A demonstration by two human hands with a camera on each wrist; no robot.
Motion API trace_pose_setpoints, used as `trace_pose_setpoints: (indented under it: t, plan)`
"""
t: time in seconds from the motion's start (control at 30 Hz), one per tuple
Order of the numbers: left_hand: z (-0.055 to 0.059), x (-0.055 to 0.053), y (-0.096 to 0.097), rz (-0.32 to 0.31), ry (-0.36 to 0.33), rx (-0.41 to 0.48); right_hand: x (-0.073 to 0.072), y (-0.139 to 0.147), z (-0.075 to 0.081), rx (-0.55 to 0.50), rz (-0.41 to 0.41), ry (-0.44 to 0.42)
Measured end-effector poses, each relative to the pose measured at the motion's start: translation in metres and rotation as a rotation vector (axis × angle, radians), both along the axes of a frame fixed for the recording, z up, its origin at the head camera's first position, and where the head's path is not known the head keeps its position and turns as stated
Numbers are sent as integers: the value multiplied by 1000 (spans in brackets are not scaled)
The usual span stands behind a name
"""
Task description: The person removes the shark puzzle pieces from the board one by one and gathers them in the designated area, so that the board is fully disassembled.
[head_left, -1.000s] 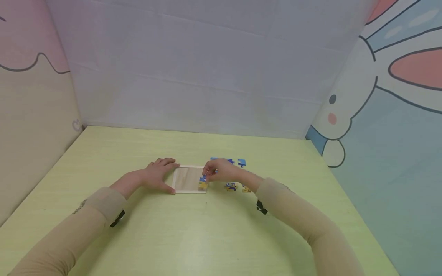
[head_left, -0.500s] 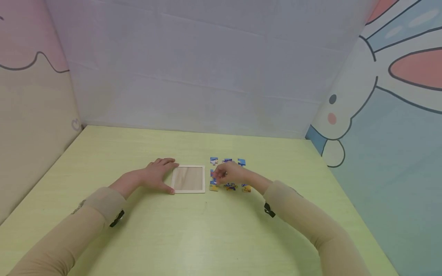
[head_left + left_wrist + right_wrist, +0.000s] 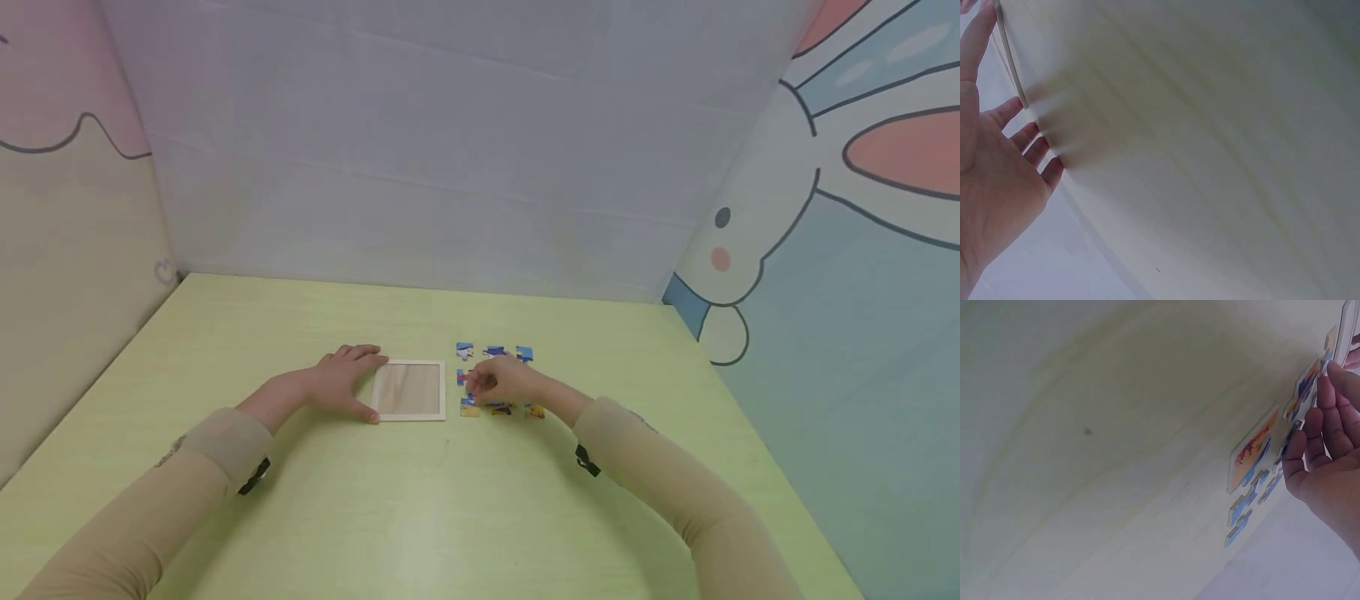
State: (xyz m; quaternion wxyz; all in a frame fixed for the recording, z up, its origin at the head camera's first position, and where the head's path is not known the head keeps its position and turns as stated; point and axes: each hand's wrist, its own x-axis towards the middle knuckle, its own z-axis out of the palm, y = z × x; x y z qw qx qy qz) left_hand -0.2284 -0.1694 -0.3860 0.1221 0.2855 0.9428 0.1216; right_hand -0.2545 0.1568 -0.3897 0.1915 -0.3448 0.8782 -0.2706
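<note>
A square wooden puzzle frame [image 3: 409,392] with a pale rim and bare wood inside lies flat on the table. My left hand [image 3: 343,383] rests at its left side with fingers spread, thumb at the near corner and index finger at the far one. In the left wrist view the frame's edge [image 3: 1011,62] meets the fingertips. My right hand [image 3: 504,379] is low over the puzzle pieces, right of the frame. Its thumb and index finger pinch the blue top of a blue-and-yellow puzzle piece [image 3: 469,408]. The other fingers curl above neighbouring pieces and partly hide them.
Several other jigsaw pieces lie in loose rows, including a white-and-blue piece [image 3: 465,350], a blue piece [image 3: 524,353] and a yellow one [image 3: 535,412]. The pale table [image 3: 420,508] reaches back to a white curtain [image 3: 420,167]. A printed rabbit panel [image 3: 840,333] stands at right.
The right hand has carried the blue-and-yellow piece from over the frame's right edge to the table among the others, then shifted it slightly right. The left hand stays in place.
</note>
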Motion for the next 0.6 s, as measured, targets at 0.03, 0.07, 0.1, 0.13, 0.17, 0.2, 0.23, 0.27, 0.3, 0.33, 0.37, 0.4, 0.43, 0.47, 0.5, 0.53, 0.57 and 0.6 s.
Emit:
trace_pose_setpoints:
  t: [0.03,0.07,0.1,0.13,0.17,0.2,0.23,0.27,0.3,0.33,0.37,0.4,0.43,0.47,0.5,0.53,0.57,0.6]
  plan:
    - [1,0,0,1,-4,-2,0,1,-1,1,-5,3]
    - [1,0,0,0,-5,-5,0,1,-1,2,-7,6]
    - [2,0,1,1,-9,-3,0,2,-1,2,-11,9]
    - [2,0,1,0,-9,-5,0,2,-1,3,-15,11]
    - [2,0,1,-2,-9,-5,0,3,0,8,-21,13]
    - [3,0,1,-2,-9,-6,0,4,1,8,-25,17]
    - [3,-1,1,-2,-10,-6,0,5,3,8,-27,23]
    - [3,-1,1,-2,-11,-6,-1,6,6,10,-31,31]
    - [3,-2,1,-1,-11,-8,-1,7,8,7,-35,36]
    - [3,-2,1,-3,-9,-10,-1,9,12,7,-42,45]
    - [2,-3,1,-4,-12,-7,-1,11,15,3,-44,59]
    - [2,-3,0,-3,-16,-5,-1,14,19,-5,-45,76]
    - [2,-4,0,-2,-19,-2,0,16,23,-9,-46,91]
    - [2,-4,0,-3,-22,3,-1,19,26,-15,-51,103]
    - [2,-4,-1,-1,-28,11,0,22,30,-17,-55,119]
    - [1,-5,-1,-1,-28,22,0,26,34,-18,-58,137]
    - [2,-5,-2,4,-31,38,0,30,37,-19,-59,152]
    - [3,-5,-3,9,-29,55,1,34,41,-17,-63,166]
